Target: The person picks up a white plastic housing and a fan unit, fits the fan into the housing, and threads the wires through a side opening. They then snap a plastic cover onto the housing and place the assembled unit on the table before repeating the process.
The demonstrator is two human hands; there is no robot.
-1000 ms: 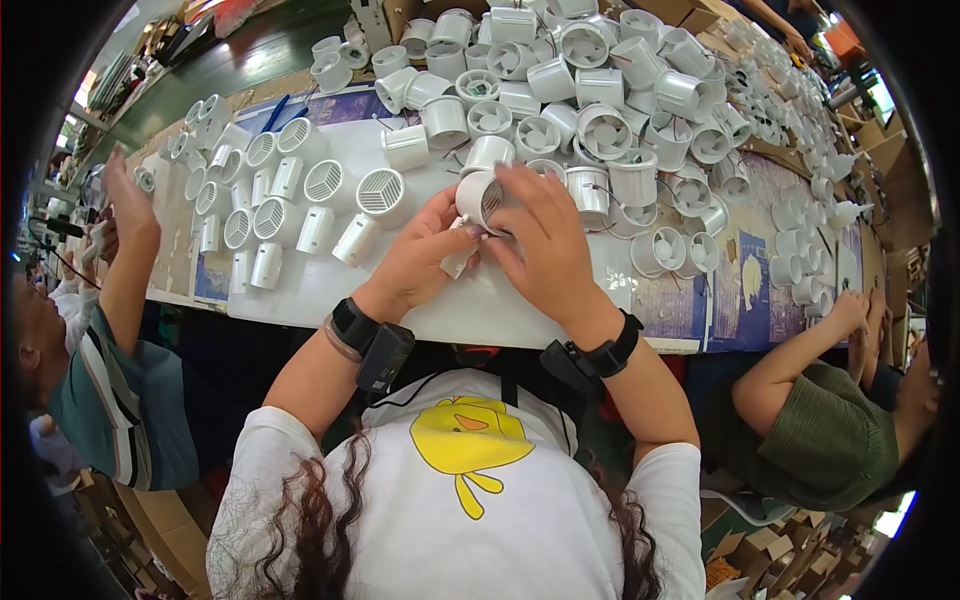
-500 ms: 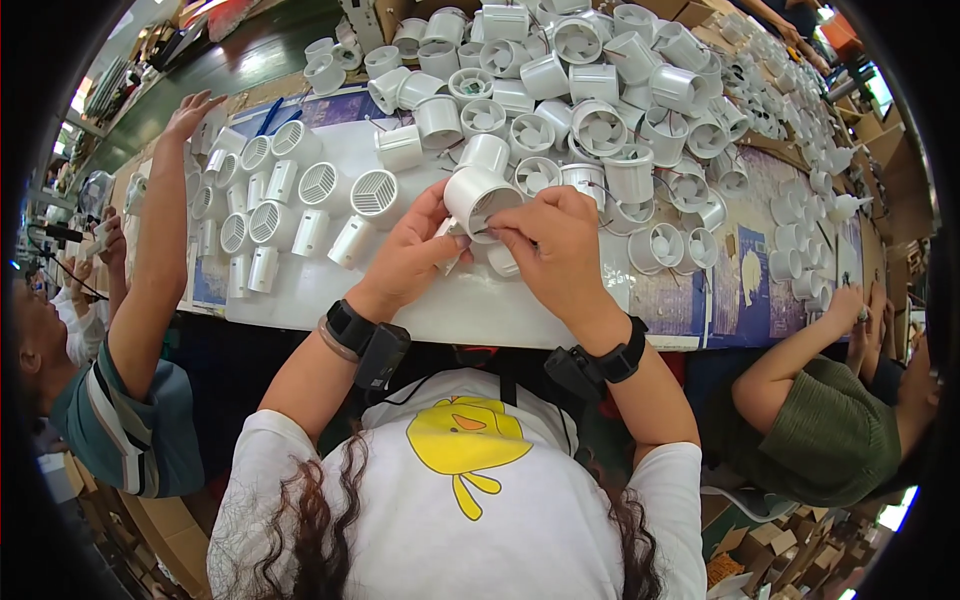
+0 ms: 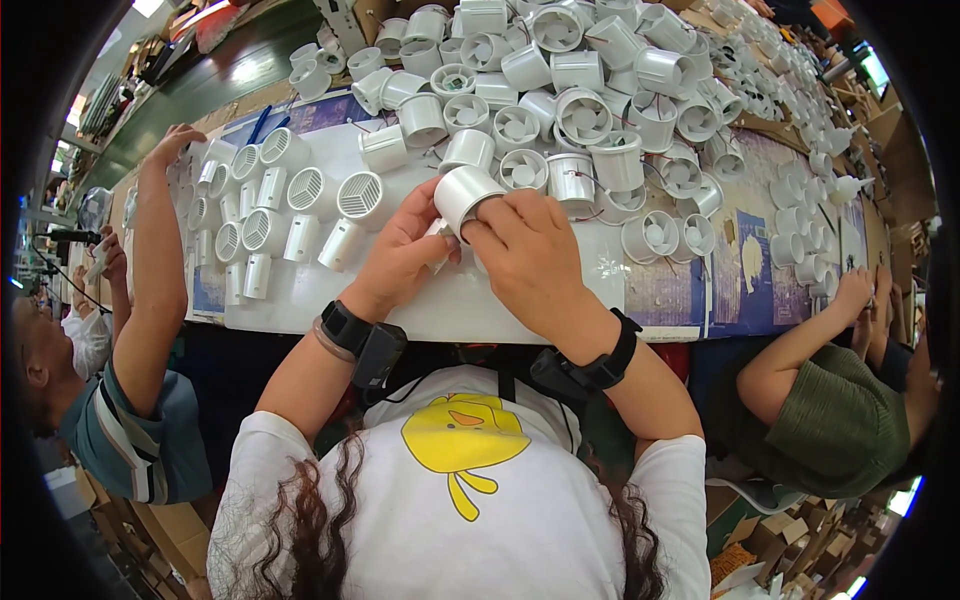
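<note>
My left hand [image 3: 398, 252] is closed around a white round fan housing [image 3: 464, 196], tilted with its open end toward my right hand. A small white plastic piece [image 3: 440, 250] shows by my left thumb, partly covered. The bent fingers of my right hand [image 3: 535, 262] reach into the housing's mouth. Their tips are hidden inside, so what they pinch there does not show. Just beyond the held housing another white housing [image 3: 467, 150] lies on the table. To the left of my hands stand several white round pieces with slatted grilles [image 3: 361, 196] and smaller white half-tube pieces [image 3: 341, 246].
A large heap of white fans with blades and wires [image 3: 585, 115] fills the far side of the white work surface [image 3: 390, 305]. Blue pens [image 3: 260, 125] lie at the far left. Co-workers' arms [image 3: 150, 290] [image 3: 800, 350] are on both sides. White rings [image 3: 787, 250] stand at the right.
My right fingers have moved from a pinch at the housing's mouth to deeper inside it, with the back of the hand turned up. The housing has tipped slightly and shifted left in view.
</note>
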